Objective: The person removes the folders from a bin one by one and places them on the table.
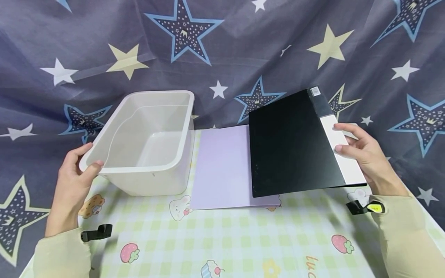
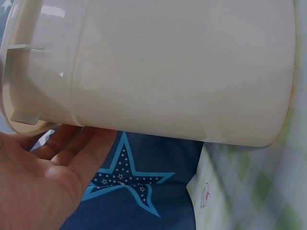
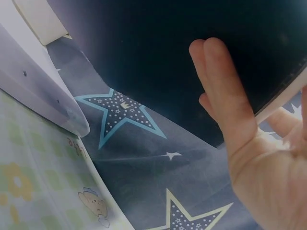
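Observation:
A black folder [image 1: 292, 146] with a white label strip along its spine is tilted up at the right, its spine edge raised. My right hand [image 1: 368, 158] grips it by the spine, thumb on the label and, in the right wrist view, fingers spread on the black underside [image 3: 153, 57]. Beneath its left part lies a lilac folder [image 1: 222, 166], flat on the table and partly covered. On the left stands a white plastic tub [image 1: 139, 181] with nothing in it. My left hand [image 1: 74, 173] holds its near left rim corner, the fingers under the lip in the left wrist view.
A table with a green-and-white checked cloth [image 1: 167, 239] spreads in front of me. Behind it hangs a dark blue curtain [image 1: 229, 46] printed with stars, close to the tub and folders. A black band [image 1: 97, 233] sits on my left wrist.

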A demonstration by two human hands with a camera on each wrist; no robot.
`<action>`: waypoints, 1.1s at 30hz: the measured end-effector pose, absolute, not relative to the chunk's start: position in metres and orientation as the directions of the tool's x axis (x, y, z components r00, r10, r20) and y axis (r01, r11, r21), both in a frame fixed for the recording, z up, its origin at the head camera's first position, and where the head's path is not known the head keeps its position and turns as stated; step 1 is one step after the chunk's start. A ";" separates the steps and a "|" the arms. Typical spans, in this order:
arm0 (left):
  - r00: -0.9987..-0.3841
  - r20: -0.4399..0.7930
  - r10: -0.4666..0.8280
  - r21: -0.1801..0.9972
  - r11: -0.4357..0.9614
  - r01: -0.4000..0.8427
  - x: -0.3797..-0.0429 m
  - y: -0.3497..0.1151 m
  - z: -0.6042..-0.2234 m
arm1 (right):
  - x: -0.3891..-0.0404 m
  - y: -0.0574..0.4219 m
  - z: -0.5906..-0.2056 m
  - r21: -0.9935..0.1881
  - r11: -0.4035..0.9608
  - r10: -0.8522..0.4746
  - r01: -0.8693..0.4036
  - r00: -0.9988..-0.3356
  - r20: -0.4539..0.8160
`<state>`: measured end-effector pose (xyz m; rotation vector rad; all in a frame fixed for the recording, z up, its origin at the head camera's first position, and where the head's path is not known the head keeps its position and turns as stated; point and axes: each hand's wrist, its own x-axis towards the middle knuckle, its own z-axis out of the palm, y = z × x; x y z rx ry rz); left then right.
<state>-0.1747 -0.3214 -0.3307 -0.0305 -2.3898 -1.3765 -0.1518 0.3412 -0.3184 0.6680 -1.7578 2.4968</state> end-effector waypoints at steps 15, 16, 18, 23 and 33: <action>-0.922 0.347 -0.174 0.895 0.357 0.269 -0.175 -0.320 -0.332 | -0.152 0.356 -0.318 -0.923 -0.321 -0.252 -0.210 -0.921 0.297; -0.921 0.347 -0.174 0.897 0.349 0.272 -0.175 -0.320 -0.332 | -0.152 0.357 -0.318 -0.923 -0.320 -0.255 -0.214 -0.919 0.301; -0.921 0.348 -0.174 0.899 0.341 0.275 -0.174 -0.319 -0.331 | -0.153 0.358 -0.319 -0.927 -0.288 -0.243 -0.240 -0.918 0.313; -0.918 0.354 -0.179 0.897 0.343 0.279 -0.174 -0.319 -0.331 | -0.154 0.362 -0.321 -0.930 -0.252 -0.226 -0.268 -0.918 0.326; -0.916 0.362 -0.174 0.897 0.334 0.291 -0.174 -0.319 -0.333 | -0.153 0.373 -0.322 -0.924 -0.329 -0.246 -0.195 -0.927 0.283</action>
